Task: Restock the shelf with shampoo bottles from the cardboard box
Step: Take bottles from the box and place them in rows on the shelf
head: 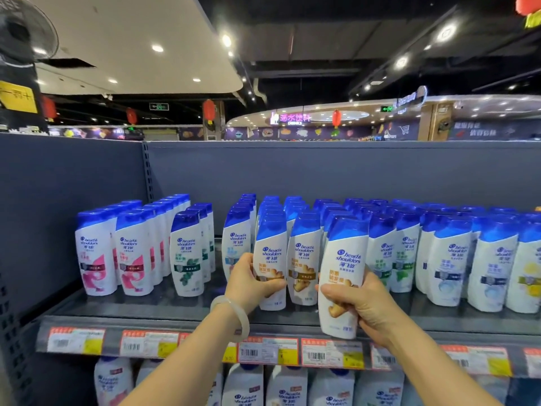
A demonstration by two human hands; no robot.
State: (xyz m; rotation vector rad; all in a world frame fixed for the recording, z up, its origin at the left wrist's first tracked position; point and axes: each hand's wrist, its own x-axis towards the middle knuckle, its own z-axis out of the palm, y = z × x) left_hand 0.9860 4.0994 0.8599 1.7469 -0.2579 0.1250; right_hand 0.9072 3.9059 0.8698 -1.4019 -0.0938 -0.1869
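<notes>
My right hand point(363, 306) grips a white shampoo bottle with a blue cap and ginger label point(342, 259), held just in front of the shelf's front edge point(175, 320). My left hand point(248, 282), a pale bangle on its wrist, holds another ginger-label bottle point(270, 253) standing at the front of a row on the shelf. A third ginger bottle point(303, 259) stands between them. The cardboard box is out of view.
Rows of similar bottles fill the shelf: pink-label ones point(95, 256) at left, green-label ones point(187, 256), blue and yellow ones point(491, 265) at right. Price tags point(268, 351) line the shelf edge. A lower shelf holds more bottles point(287, 388). Grey back panel point(322, 171) behind.
</notes>
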